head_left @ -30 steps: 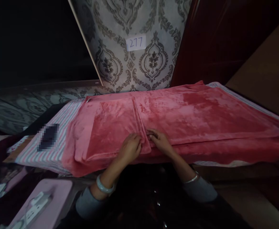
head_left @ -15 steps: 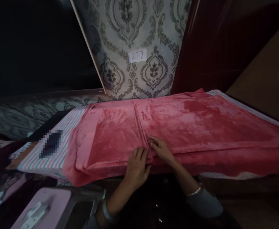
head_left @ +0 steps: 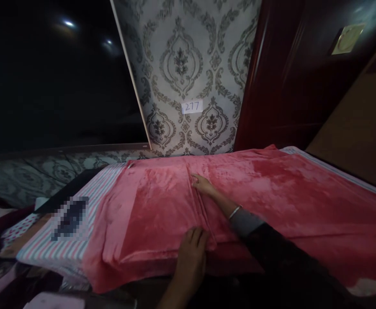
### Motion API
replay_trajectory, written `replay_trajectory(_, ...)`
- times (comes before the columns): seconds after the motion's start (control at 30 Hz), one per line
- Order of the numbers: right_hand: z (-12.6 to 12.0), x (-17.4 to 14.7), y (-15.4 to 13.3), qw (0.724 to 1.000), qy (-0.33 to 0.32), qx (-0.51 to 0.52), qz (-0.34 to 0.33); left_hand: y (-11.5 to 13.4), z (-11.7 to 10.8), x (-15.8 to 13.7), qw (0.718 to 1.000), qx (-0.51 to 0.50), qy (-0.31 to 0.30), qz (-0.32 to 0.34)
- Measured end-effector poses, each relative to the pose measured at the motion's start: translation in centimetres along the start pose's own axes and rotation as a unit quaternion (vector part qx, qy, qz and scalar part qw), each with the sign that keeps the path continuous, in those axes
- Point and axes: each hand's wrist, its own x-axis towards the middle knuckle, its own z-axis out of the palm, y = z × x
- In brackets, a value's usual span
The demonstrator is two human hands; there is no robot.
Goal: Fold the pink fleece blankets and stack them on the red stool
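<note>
Blanket point(head_left: 162, 206): red, below the number card point(head_left: 192, 106).
Left hand point(head_left: 192, 253): on it, farther from the card; grip, we cannot tell.
Right hand point(head_left: 203, 185): at fold point(head_left: 202, 204), nearer card; grip unclear.

Free passage: air over blanket point(head_left: 165, 210), right end. Obstructions: right sleeve point(head_left: 281, 251), slanting across near edge; wall point(head_left: 181, 83) behind; screen point(head_left: 53, 86), back left.

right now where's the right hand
In the head view, the right hand is near the middle, at a fold in the red blanket, farther out than the left hand.
</note>
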Motion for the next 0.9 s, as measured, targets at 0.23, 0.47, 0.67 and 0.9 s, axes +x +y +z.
replay_trajectory(0.23,2.0,3.9,-0.7,0.999,0.013,-0.016,0.046,-1.3,4.4,-1.5,0.997,0.036,0.068,-0.001)
replay_trajectory(0.47,2.3,3.0,-0.1,0.997,0.023,-0.049,0.054,-0.4,2.8,-0.7,0.999,0.026,0.045,0.002)
replay_trajectory(0.67,0.9,-1.5,0.5,0.998,-0.031,-0.041,0.034,1.4,-1.4,0.5,0.999,-0.023,-0.029,-0.008)
replay_trajectory(0.9,-1.2,-13.3,2.2,0.993,-0.066,0.100,-0.019,2.4,-1.6,0.7,0.998,-0.036,-0.049,-0.029)
